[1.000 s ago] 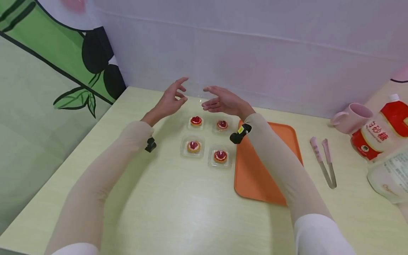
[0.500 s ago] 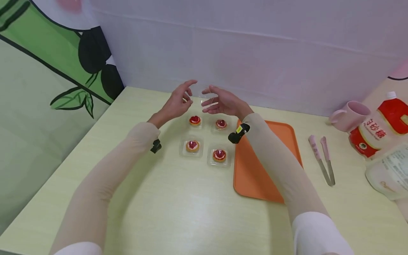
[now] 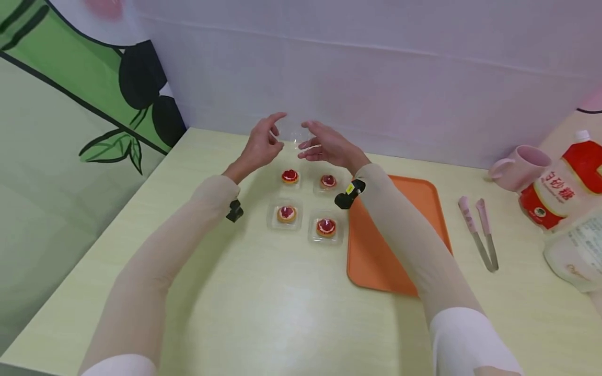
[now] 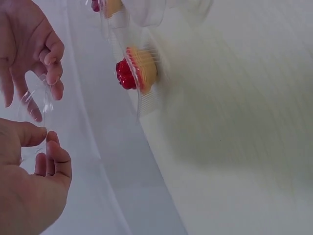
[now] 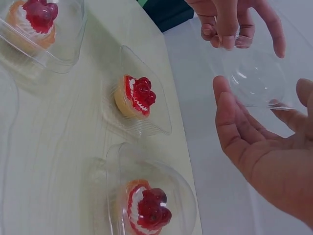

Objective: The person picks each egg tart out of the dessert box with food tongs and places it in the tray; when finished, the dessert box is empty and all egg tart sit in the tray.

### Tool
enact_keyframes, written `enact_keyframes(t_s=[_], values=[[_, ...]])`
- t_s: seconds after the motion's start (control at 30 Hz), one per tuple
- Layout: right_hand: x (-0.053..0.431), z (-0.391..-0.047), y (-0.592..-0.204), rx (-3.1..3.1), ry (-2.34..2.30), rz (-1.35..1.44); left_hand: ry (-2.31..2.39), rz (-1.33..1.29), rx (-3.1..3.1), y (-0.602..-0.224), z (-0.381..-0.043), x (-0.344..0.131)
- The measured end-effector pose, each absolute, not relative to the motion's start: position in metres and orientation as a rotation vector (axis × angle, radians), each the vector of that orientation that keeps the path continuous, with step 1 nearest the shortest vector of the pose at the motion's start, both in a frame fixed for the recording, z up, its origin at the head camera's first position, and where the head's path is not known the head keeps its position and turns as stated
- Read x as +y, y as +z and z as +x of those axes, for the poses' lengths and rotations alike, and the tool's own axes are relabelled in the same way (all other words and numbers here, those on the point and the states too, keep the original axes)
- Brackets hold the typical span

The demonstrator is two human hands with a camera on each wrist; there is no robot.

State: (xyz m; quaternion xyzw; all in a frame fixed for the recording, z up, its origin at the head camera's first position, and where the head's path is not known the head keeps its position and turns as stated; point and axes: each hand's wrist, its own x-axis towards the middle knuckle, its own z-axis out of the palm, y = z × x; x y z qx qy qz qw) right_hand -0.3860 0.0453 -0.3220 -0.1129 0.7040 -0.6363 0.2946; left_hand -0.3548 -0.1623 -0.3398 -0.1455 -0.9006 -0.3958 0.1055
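In the head view my left hand (image 3: 260, 145) and right hand (image 3: 335, 147) are raised above the table's back edge. Between them is a clear domed plastic lid (image 5: 258, 81); my left thumb and fingers pinch its rim. My right hand's spread fingers touch the opposite side of the lid, seen in the right wrist view. Below the hands, a red-fruit tart (image 5: 132, 100) sits in a clear base with no dome over it. A second tart (image 3: 328, 181) stands to its right, with two nearer ones, a left tart (image 3: 286, 213) and a right tart (image 3: 326, 227), in clear boxes.
An orange tray (image 3: 376, 256) lies right of the tarts, partly under my right forearm. Farther right are tongs (image 3: 481, 237) with pink handles, a pink mug (image 3: 522, 167), a red-capped-looking bag (image 3: 564, 183) and a white container (image 3: 576, 256). A curtain hangs behind the table.
My left hand has moved right, closer to the right hand. The lid between them has turned slightly. The tarts and tray have stayed put.
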Motion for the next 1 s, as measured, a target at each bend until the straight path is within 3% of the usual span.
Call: enact_keyframes(t_s=[0.4,1.0], values=[[0.03,-0.4,-0.332,2.077,-1.757,-0.434,-1.482,-0.141,-2.714,-0.33,-0.38,-0.174],[0.029,-0.417,-0.339,2.345,-1.1,-0.567,-1.64,0.086,-2.855,-0.356,-0.393,-0.176]])
